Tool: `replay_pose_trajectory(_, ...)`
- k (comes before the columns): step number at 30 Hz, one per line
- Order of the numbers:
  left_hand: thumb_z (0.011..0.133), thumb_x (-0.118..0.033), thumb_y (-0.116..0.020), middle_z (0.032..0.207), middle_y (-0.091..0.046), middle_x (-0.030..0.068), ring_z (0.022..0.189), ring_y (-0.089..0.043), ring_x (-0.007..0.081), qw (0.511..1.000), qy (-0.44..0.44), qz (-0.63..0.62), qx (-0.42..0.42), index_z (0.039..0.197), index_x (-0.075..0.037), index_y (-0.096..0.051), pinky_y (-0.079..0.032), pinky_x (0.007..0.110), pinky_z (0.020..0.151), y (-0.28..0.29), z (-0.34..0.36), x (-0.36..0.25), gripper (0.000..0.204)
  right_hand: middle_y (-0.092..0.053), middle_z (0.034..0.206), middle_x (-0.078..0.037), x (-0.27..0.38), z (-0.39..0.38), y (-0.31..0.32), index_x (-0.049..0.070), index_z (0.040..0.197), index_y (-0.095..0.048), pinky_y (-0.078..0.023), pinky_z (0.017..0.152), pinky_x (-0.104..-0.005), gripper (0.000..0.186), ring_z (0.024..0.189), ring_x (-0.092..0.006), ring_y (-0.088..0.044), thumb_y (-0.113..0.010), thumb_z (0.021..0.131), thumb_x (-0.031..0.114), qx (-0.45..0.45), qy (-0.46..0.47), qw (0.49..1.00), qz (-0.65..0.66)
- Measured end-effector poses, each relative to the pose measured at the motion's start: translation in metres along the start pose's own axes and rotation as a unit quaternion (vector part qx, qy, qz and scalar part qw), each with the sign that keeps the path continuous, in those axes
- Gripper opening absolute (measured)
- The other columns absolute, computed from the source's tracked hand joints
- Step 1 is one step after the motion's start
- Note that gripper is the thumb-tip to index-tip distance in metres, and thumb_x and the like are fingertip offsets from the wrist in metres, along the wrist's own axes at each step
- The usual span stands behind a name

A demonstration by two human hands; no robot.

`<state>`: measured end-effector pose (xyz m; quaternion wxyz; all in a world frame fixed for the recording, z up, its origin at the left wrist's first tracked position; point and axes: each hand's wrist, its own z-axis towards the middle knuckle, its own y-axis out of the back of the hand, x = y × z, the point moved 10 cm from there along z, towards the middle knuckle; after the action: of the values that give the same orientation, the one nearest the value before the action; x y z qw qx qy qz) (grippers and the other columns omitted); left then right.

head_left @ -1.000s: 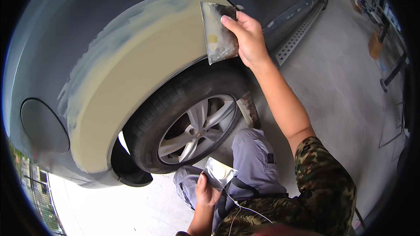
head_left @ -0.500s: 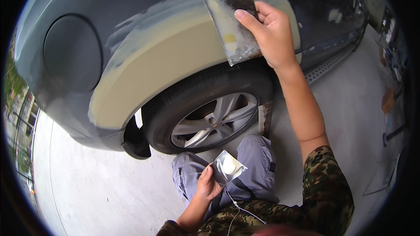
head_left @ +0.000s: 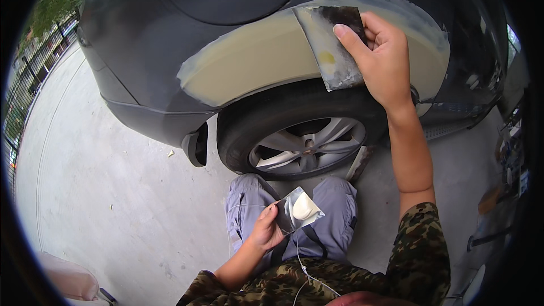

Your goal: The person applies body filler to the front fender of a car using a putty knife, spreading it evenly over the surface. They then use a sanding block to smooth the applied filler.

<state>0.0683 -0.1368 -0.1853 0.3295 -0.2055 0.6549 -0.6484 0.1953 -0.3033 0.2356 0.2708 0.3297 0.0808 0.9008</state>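
Observation:
Between the thumb and fingers of my right hand [head_left: 385, 59] is a flat metal putty spreader [head_left: 330, 51], smeared with pale filler and a yellowish spot. It is held up in front of the beige filler [head_left: 255, 67] on the car's dark wheel arch; whether its edge touches the panel I cannot tell. Low over my lap, my left hand [head_left: 267, 229] is closed on a second metal plate [head_left: 290, 212]. A smooth mound of cream-coloured filler [head_left: 304, 207] sits on that plate.
Below the arch stands the car's wheel [head_left: 309, 146] with silver spokes, close in front of my knees. A thin white cable [head_left: 305, 269] hangs over my lap. Pale concrete floor [head_left: 124, 192] stretches left toward a dark fence [head_left: 34, 73]. A pinkish object [head_left: 68, 276] lies at the lower left.
My view has swung left, so the car and wheel sit further right in the picture. Both hands keep hold of the same plates, and the mound of filler is still there.

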Motion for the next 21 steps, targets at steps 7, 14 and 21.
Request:
replay_pose_trajectory(7,0.108,-0.037,-0.060,0.151,-0.054,0.0258,0.139,-0.056,0.0392,1.000,-0.019,-0.005,-0.021,0.153,0.009,-0.038,-0.043,0.054,0.120,0.022,-0.019,-0.018,0.068,-0.066,0.076,0.000,0.017,-0.015,-0.058,-0.006,0.089,-0.064,-0.045,0.062,-0.0252,0.018,0.071,-0.0030,-0.050,-0.074,0.096,0.006,0.005,0.012,1.000,-0.006)
replay_pose_trajectory(14,0.111,-0.035,-0.055,0.145,-0.060,0.0221,0.133,-0.062,0.0332,0.998,-0.043,-0.037,0.008,0.147,0.010,-0.045,-0.047,0.050,0.117,0.020,-0.026,-0.034,0.058,-0.062,0.066,-0.013,0.046,-0.017,-0.123,-0.002,0.089,-0.067,-0.044,0.053,-0.0339,0.017,0.052,-0.0202,-0.055,-0.079,0.089,0.010,0.045,0.099,0.987,-0.117)
replay_pose_trajectory(21,0.111,-0.036,-0.054,0.146,-0.059,0.0231,0.134,-0.061,0.0339,0.996,-0.080,-0.040,0.010,0.149,0.010,-0.044,-0.047,0.050,0.118,0.023,-0.042,-0.048,0.061,-0.062,0.072,-0.018,0.063,-0.039,-0.203,0.000,0.095,-0.068,-0.046,0.057,-0.0418,0.014,0.061,-0.0374,-0.061,-0.077,0.089,0.008,0.127,0.202,0.954,-0.181)
